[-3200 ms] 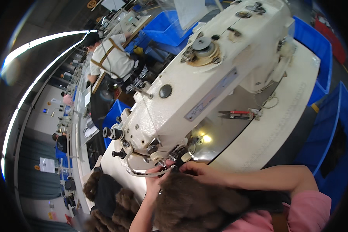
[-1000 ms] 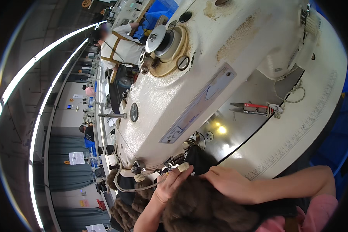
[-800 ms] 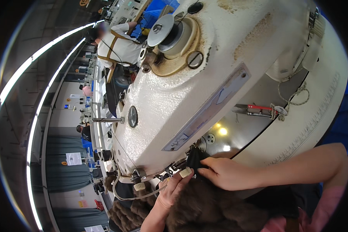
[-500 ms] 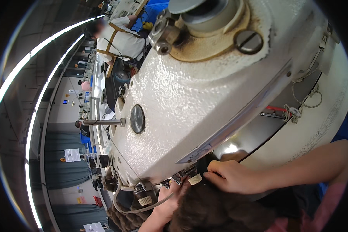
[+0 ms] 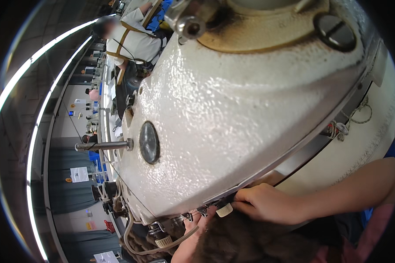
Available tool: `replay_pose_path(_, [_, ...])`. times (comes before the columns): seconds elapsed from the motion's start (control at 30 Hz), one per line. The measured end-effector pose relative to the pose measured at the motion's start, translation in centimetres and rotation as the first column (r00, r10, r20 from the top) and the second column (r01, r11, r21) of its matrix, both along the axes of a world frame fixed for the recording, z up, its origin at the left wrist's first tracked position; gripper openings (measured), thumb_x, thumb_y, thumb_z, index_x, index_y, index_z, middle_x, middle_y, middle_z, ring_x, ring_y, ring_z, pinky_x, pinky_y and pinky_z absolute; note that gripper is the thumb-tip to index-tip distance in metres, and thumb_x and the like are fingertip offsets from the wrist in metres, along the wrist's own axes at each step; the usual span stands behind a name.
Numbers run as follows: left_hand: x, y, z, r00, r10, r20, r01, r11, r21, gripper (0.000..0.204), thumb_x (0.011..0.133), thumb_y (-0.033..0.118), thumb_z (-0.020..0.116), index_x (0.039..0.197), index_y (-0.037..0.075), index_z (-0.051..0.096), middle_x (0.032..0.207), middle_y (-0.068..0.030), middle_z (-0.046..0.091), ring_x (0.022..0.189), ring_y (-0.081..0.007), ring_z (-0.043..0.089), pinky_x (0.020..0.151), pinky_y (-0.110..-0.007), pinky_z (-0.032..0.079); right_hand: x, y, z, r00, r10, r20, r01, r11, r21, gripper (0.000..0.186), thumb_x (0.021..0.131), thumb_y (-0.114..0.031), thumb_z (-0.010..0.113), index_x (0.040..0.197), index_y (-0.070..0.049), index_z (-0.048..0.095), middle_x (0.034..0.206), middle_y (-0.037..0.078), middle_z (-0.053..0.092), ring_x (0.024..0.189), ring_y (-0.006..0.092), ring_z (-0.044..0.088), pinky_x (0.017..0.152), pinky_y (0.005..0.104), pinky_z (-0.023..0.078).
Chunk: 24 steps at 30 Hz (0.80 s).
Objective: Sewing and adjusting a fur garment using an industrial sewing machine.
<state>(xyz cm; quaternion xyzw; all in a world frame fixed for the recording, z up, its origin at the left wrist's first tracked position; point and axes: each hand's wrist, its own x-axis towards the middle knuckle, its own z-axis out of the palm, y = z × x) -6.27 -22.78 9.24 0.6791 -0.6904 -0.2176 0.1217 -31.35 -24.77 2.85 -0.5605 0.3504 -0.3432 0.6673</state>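
Observation:
A white sewing machine [image 5: 215,118] fills the middle of the view, its head slanting down toward my hands. Brown fur [image 5: 245,241] lies bunched below it. My right hand [image 5: 267,204] comes in from the right with curled fingers, pinching the upper edge of the fur beside a cream ribbed knob [image 5: 224,210]. On the fur's left side my left hand [image 5: 191,239] reaches up under the machine head. Thread guides and the head hide most of its fingers, so their grip does not show. The needle area is also hidden.
A thin grey tube [image 5: 162,250] loops in front of my left hand. The metal post [image 5: 104,145] sticks out leftward from the machine. A cord [image 5: 360,111] hangs over the pale bed at right. Beyond, a person in a white shirt [image 5: 138,46] sits at another workstation.
The machine head looms larger and lower in view, covering more of the area above my right hand. Both hands stay close to the fur, the left slightly farther right and lower in view.

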Motion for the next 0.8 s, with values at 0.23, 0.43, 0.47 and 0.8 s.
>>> replay_pose_path(0.23, [-5.6,-0.1,2.3,0.986,0.112,-0.125,-0.107,0.993,0.045,0.032,0.093,0.029,0.063,0.105,0.000,0.069,0.108,-0.0083,0.072,0.094,-0.0123,0.065,0.086,-0.026,0.048,-0.5,0.2,0.0,0.988,-0.150,-0.046,0.137,0.967,-0.216,0.021,0.092,-0.021,0.062,0.091,-0.001,0.060,0.094,0.022,0.065,0.089,0.0410,0.064,0.076,0.0485,0.051])
replay_pose_path(0.43, [-2.1,-0.4,0.3,0.919,-0.285,0.271,0.302,0.953,-0.021,0.026,0.084,0.016,0.064,0.105,0.002,0.069,0.106,-0.0067,0.073,0.100,-0.0169,0.066,0.085,-0.029,0.050,0.0,0.5,-0.6,0.996,-0.007,0.085,0.026,0.976,-0.217,0.018,0.093,-0.018,0.057,0.092,0.000,0.059,0.088,0.018,0.058,0.085,0.0380,0.059,0.076,0.0446,0.048])
replay_pose_path(0.47, [-2.4,-0.9,0.4,0.761,-0.419,0.494,0.465,0.885,0.034,0.028,0.080,0.012,0.064,0.106,0.003,0.068,0.104,-0.0061,0.073,0.100,-0.0193,0.067,0.085,-0.030,0.051,-0.1,0.5,-0.7,0.994,0.017,0.103,0.000,0.986,-0.165,0.018,0.094,-0.018,0.055,0.094,0.000,0.060,0.086,0.018,0.055,0.084,0.0370,0.057,0.077,0.0436,0.047])
replay_pose_path(0.8, [1.4,-2.8,-1.7,0.970,-0.192,-0.148,0.234,0.901,0.366,0.037,0.072,0.001,0.062,0.108,0.004,0.070,0.116,-0.0080,0.065,0.103,-0.0210,0.062,0.087,-0.029,0.048,-0.1,0.9,-0.9,0.970,0.048,0.240,-0.025,0.995,-0.098,0.023,0.094,-0.019,0.048,0.099,-0.001,0.061,0.093,0.019,0.055,0.095,0.0343,0.055,0.085,0.0419,0.044])
